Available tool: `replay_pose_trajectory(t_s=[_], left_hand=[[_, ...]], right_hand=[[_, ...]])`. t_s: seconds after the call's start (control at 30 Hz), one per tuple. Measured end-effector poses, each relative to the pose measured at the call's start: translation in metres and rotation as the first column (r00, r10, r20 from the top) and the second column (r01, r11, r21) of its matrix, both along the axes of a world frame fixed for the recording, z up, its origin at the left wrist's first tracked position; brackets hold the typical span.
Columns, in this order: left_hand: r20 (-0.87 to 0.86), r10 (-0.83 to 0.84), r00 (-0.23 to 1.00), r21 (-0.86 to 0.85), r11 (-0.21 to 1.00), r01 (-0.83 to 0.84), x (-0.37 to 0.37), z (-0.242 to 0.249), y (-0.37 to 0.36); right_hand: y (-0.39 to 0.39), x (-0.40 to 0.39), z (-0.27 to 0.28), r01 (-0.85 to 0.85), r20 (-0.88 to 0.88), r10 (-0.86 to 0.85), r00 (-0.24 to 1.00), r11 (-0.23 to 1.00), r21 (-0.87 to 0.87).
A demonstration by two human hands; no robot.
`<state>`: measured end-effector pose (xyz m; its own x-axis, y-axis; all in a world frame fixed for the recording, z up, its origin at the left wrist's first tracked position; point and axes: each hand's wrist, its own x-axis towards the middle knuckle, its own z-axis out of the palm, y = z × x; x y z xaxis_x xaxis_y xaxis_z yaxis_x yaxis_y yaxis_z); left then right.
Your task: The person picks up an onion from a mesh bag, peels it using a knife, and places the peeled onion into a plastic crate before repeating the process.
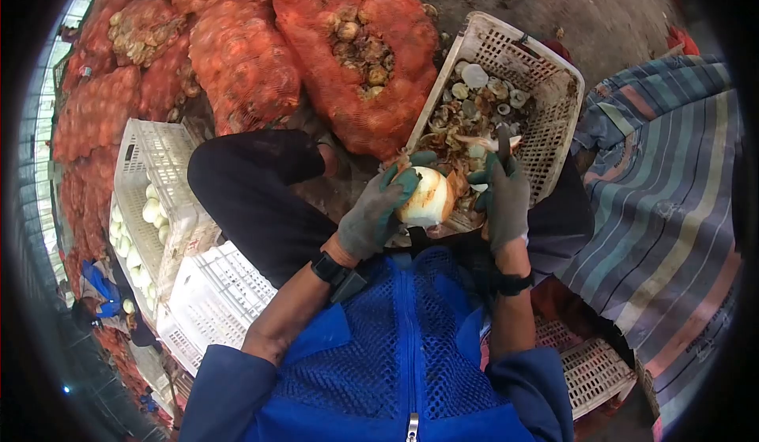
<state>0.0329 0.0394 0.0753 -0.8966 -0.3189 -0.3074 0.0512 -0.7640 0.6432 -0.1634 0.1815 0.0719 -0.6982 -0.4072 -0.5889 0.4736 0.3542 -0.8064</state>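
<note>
My left hand (375, 211), in a grey-green glove, is closed around a large onion (426, 197). The onion is partly peeled: white flesh shows, with brown skin on its right side. In my gloved right hand (504, 202) is a knife (504, 143), its dark blade pointing up and away from me, just right of the onion. Below both hands stands a dirty white plastic crate (545, 82), tilted in view, holding onion peels and cut ends (474, 110). My fingers hide part of the knife's handle.
Red mesh sacks of onions (245, 58) are piled ahead and left; one sack (348, 118) is open at the top. A white crate (170, 181) at left holds peeled onions (152, 211), beside another white crate (209, 296). Striped cloth (656, 205) covers something at right. Another person (103, 292) sits far left.
</note>
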Motion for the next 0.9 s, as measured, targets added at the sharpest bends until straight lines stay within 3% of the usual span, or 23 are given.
replay_pose_trajectory(t_s=[0.1,0.17,0.23,0.3,0.37,0.43,0.5,0.53,0.57,0.63,0.73,0.83,0.9], left_hand=[[-0.016,0.035,0.999,-0.085,0.996,-0.036,-0.009,0.007,-0.001],[0.025,0.036,0.999,-0.213,0.977,-0.029,-0.014,0.010,0.000],[0.119,0.039,0.992,-0.408,0.913,0.013,-0.017,0.015,0.000],[0.244,-0.015,0.970,-0.354,0.929,0.103,-0.017,0.013,0.001],[0.272,-0.029,0.962,-0.280,0.954,0.108,-0.015,0.008,0.004],[0.207,0.002,0.978,-0.193,0.980,0.039,-0.014,0.002,0.006],[0.181,0.000,0.983,-0.166,0.986,0.031,-0.010,0.000,0.005],[0.167,-0.001,0.986,-0.153,0.988,0.026,-0.010,0.000,0.004],[0.183,0.032,0.983,-0.204,0.979,0.006,-0.010,0.002,0.004],[0.213,0.104,0.972,-0.307,0.951,-0.035,-0.010,0.007,0.003],[0.285,0.150,0.947,-0.479,0.878,0.005,-0.010,0.007,0.001],[0.366,0.089,0.926,-0.382,0.922,0.062,-0.010,0.012,-0.001],[0.353,0.108,0.929,-0.508,0.856,0.093,-0.009,0.006,0.002]], right_hand=[[0.012,0.031,0.002,-0.042,0.039,0.047,0.998,0.991,-0.127],[0.017,0.052,0.004,-0.152,-0.190,0.126,0.974,0.979,-0.133],[0.012,0.063,-0.012,0.048,-0.040,-0.060,0.997,0.965,-0.260],[0.020,0.060,-0.016,-0.140,-0.304,0.090,0.948,0.979,-0.148],[0.022,0.059,-0.014,-0.187,-0.348,0.147,0.926,0.979,-0.085],[0.011,0.058,0.009,-0.110,-0.195,0.089,0.977,0.988,-0.105],[0.018,0.055,0.000,-0.240,-0.382,0.210,0.900,0.970,-0.033],[0.022,0.055,0.000,-0.256,-0.385,0.232,0.893,0.967,-0.010],[0.026,0.054,0.000,-0.271,-0.387,0.255,0.886,0.962,0.013],[0.027,0.050,0.037,-0.220,-0.217,0.219,0.951,0.975,0.019],[0.038,0.049,0.061,-0.346,-0.040,0.347,0.937,0.938,0.023],[0.043,0.052,0.051,-0.487,-0.162,0.488,0.858,0.872,0.047],[0.046,0.051,0.040,-0.569,-0.339,0.573,0.747,0.813,0.120]])
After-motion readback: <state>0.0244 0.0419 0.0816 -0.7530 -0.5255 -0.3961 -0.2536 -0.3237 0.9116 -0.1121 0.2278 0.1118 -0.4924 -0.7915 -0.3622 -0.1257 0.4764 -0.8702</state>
